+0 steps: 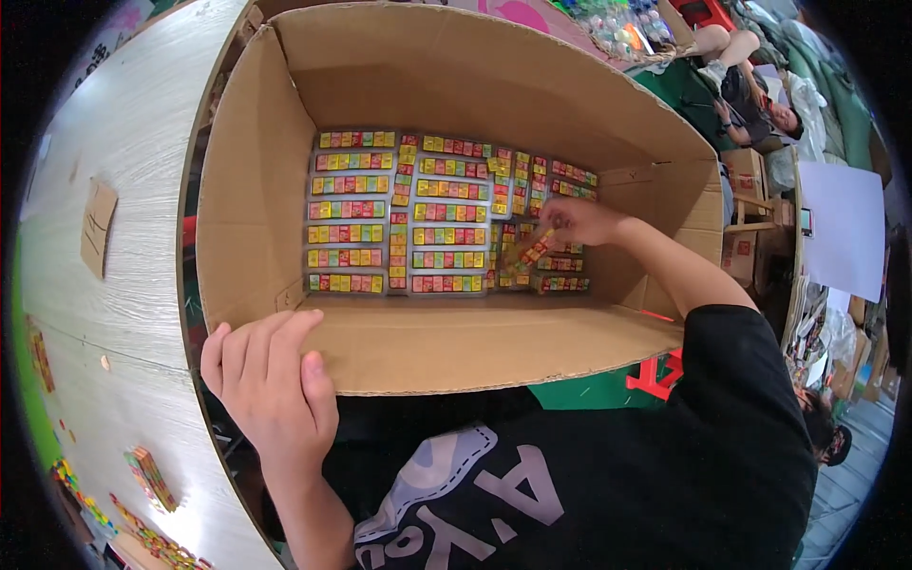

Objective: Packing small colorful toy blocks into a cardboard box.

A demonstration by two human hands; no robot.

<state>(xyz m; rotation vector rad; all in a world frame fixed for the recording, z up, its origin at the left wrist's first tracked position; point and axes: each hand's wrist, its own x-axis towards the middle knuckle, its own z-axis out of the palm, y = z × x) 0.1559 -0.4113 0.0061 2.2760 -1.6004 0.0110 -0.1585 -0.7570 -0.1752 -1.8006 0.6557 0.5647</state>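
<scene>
A large open cardboard box (pixel 437 347) stands in front of me. Neat rows of clear packs of small red, yellow and green boxes (pixel 446 212) line its bottom. My right hand (pixel 581 221) reaches inside at the right, its fingers closed on one such clear pack (pixel 530 255). That pack is tilted above the others and slightly blurred. My left hand (pixel 274 375) lies with fingers stretched out at the box's near left corner, over the edge of the near flap, and holds nothing.
A pale table (pixel 123 237) runs along the left, with a cardboard scrap (pixel 98 228) and a pack of small boxes (pixel 152 478) on it. Another person (pixel 750 104) is at the upper right. A red stool (pixel 655 375) shows beyond the near flap, and cartons (pixel 746 256) stand at the right.
</scene>
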